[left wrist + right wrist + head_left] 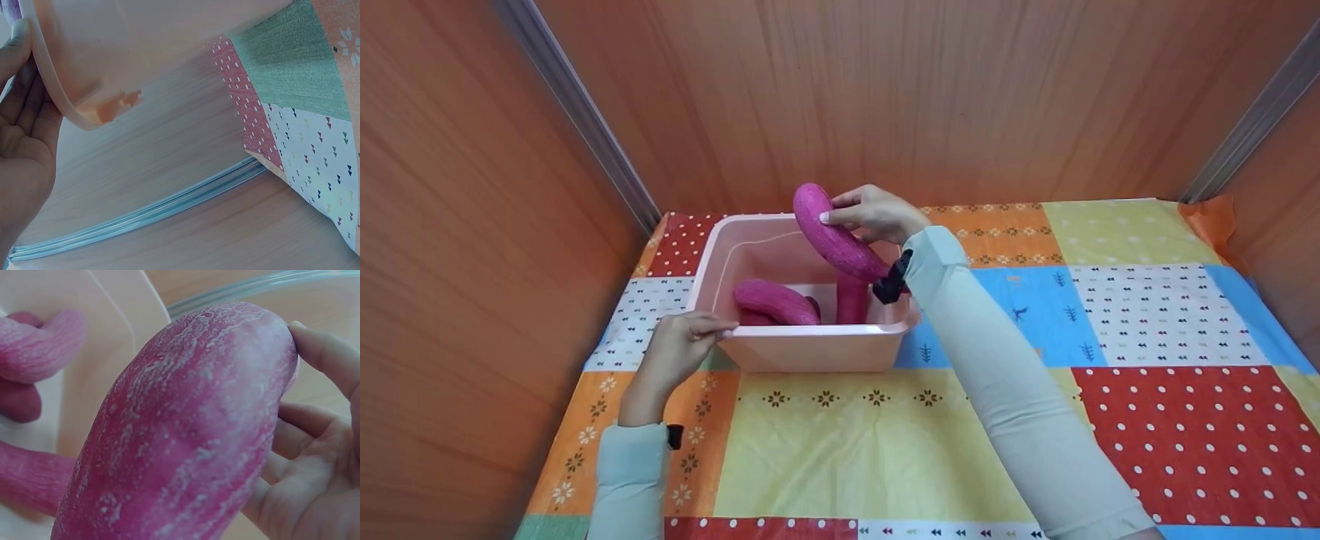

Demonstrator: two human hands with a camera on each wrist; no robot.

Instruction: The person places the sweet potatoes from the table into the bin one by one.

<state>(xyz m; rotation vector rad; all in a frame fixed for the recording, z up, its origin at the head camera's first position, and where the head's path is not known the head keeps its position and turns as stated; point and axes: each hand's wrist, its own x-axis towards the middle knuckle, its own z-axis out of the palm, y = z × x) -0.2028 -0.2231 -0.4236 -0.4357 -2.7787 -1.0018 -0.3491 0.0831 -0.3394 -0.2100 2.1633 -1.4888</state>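
A long, curved pink vegetable [840, 244] with pale streaks is held by my right hand [877, 214], tilted above the right part of a light pink plastic bin [810, 352]. In the right wrist view, the thumb presses one side of the held vegetable [180, 422], with the other fingers behind it. At the bin's front left corner, my left hand [679, 345] pinches the rim between thumb and fingers. Inside the bin lie more pink vegetables, one curved [776, 301] at the left and one straighter [851, 300] at the right, partly hidden under the held one.
The bin stands on a patchwork-patterned tablecloth [847, 450]. Wood-grain panels [847, 105] rise behind and at both sides, joined by grey metal strips [585, 112] in the corners. The back panel is close behind the bin.
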